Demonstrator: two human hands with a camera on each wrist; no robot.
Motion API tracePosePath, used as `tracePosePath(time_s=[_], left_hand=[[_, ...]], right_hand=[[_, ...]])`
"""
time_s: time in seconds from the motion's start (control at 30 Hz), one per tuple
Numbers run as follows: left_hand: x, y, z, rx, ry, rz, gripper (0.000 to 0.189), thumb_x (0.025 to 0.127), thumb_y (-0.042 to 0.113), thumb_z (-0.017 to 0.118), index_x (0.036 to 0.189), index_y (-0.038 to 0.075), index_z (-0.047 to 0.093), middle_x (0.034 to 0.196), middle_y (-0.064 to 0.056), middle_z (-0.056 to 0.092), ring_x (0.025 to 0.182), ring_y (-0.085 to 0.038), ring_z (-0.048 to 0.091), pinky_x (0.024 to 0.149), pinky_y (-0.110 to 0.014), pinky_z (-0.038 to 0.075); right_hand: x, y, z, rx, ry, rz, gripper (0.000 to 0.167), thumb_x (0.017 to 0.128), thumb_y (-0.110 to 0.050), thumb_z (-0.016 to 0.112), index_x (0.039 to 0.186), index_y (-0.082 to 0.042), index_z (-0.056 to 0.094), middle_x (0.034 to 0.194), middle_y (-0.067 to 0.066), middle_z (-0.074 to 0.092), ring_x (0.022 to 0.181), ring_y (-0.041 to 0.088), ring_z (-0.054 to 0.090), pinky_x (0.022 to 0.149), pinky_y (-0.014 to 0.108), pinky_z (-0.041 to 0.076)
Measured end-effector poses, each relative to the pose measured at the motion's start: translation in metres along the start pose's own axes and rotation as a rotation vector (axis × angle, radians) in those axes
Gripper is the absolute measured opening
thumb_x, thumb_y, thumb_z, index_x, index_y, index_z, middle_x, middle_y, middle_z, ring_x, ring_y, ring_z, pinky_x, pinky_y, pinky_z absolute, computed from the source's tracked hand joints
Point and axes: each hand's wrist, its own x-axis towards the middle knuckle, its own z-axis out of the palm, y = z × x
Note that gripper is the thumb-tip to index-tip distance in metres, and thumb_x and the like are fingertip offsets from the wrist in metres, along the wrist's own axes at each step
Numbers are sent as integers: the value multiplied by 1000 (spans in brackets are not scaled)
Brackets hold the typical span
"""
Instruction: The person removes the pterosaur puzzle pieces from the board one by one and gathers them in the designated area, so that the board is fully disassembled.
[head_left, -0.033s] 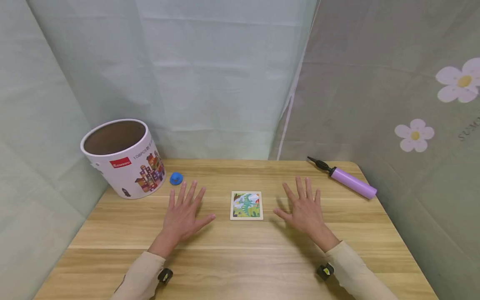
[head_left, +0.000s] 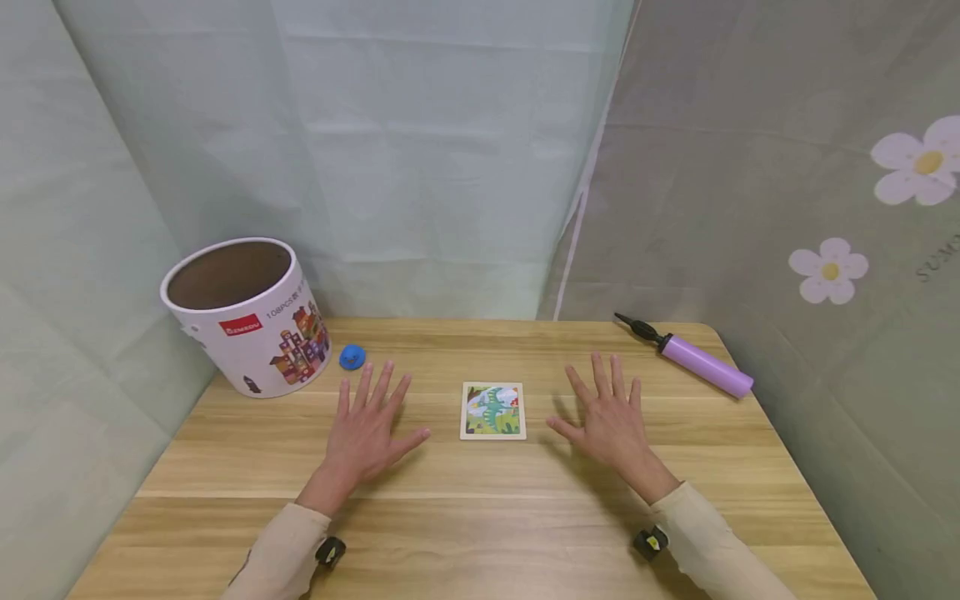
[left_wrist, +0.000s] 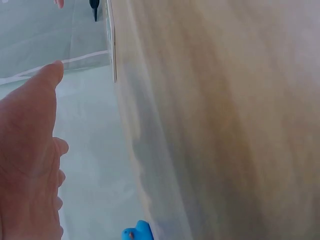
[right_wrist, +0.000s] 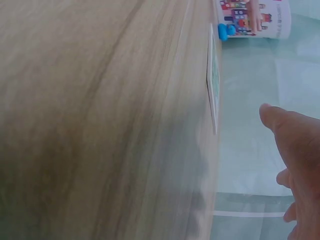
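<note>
My left hand (head_left: 362,439) is held over the table with straight, spread fingers and nothing in it. On the other side my right hand (head_left: 611,427) is spread the same way, also without anything in it. Between the two lies a small square picture puzzle (head_left: 492,412) with a green dinosaur and a pale frame, flat on the wood. Neither hand touches it; the right thumb comes closer to its edge. Just beyond the left fingertips sits a small blue toy duck (head_left: 352,357). Both wrist views show a gap between hand (left_wrist: 27,145) and tabletop.
A white cardboard bucket (head_left: 258,346) with printed building blocks stands open at the back left. A purple hand pump (head_left: 705,365) with a black nozzle lies at the back right. Cloth curtains (head_left: 420,167) hang behind and beside the wooden table (head_left: 480,517).
</note>
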Motion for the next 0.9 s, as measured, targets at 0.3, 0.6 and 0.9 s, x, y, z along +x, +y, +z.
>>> tracePosePath(time_s=[0.3, 0.6, 0.9], left_hand=[[-2, -1, 1, 15, -11, -2, 94, 90, 74, 54, 162, 17, 33, 170, -16, 18, 156, -43, 7, 122, -67, 10], [-1, 0, 5, 0, -20, 9, 93, 91, 73, 54, 160, 13, 35, 168, -18, 21, 154, -45, 14, 122, -67, 12], [2, 15, 4, -49, -54, 54, 89, 94, 70, 53, 159, 10, 37, 168, -19, 22, 154, -44, 18, 122, -65, 15]], right_hand=[[-1, -1, -2, 10, -33, 21, 96, 86, -80, 55, 162, -24, 33, 170, 19, 7, 155, 47, 2, 116, 76, 9], [-1, 0, -2, 21, -20, 9, 94, 87, -78, 56, 161, -23, 34, 170, 21, 10, 155, 47, 4, 116, 77, 11], [6, -3, -3, 72, -18, -46, 90, 90, -75, 55, 161, -24, 36, 169, 19, 16, 155, 47, 7, 115, 77, 17]])
